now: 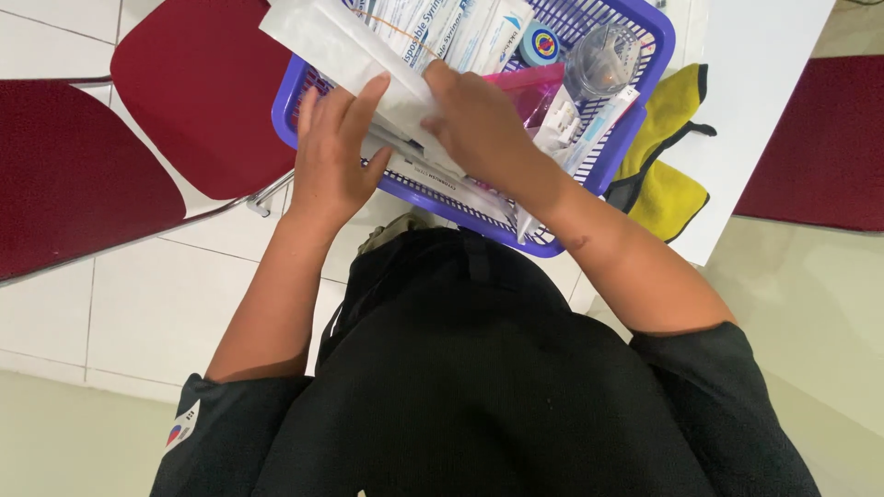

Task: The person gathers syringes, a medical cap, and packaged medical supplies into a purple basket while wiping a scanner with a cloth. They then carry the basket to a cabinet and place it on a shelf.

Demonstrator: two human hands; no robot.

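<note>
A purple plastic basket (635,120) stands before me, filled with sealed white medical packets, a pink pouch (534,92) and a clear cup (603,60). My left hand (331,152) rests over the basket's near left corner, fingers spread against a long white paper packet (341,41) that sticks out to the upper left. My right hand (483,124) reaches into the basket with its fingers pinching the same white packet near its lower end. Several flat syringe packets (442,32) lie behind the hands.
A yellow cloth with black trim (663,156) lies on the white table (764,83) to the right of the basket. Red padded chairs stand at left (193,92) and far right (820,138). A round blue-lidded tin (540,44) sits in the basket.
</note>
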